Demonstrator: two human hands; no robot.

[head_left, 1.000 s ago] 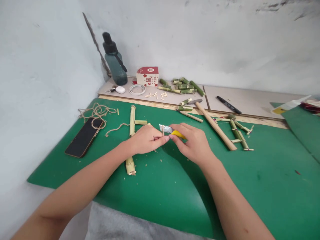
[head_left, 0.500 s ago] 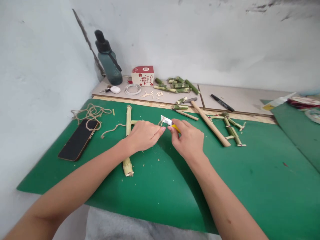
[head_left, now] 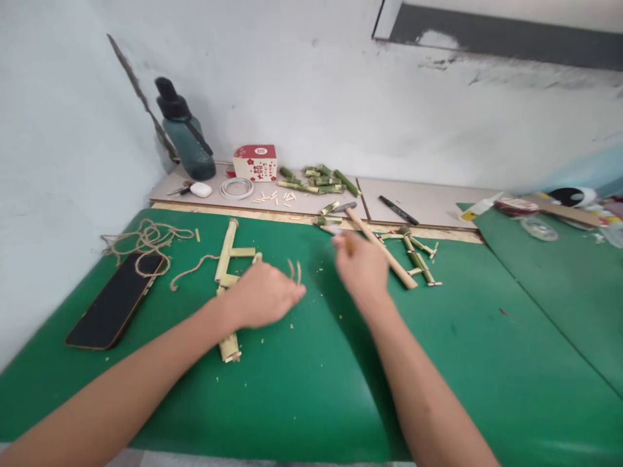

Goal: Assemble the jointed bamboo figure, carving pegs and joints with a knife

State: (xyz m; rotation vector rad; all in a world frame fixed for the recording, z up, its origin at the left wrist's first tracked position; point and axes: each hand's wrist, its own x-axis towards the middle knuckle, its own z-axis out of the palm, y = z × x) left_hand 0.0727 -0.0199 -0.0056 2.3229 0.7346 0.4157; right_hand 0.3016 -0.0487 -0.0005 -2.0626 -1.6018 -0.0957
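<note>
My left hand is closed with thumb and fingers pinched together, and two short ends of twine stick up from its fingertips. Under and behind that hand lies a pale bamboo frame, its upright and short crosspieces partly covered by the hand and wrist. My right hand, smeared by motion, is closed round a utility knife with a yellow handle. The knife's blurred blade points up and left, near the small bamboo pieces at the table's back edge. Loose twine runs out left of the frame.
A hammer and a small figure of tied green bamboo lie to the right. On the left are a phone and a twine tangle. A bottle, box, cut bamboo and marker line the back ledge.
My right hand has drawn away from the left with the knife, which no longer meets the twine. The twine at my left fingertips now shows two free ends. The view has shifted right.
</note>
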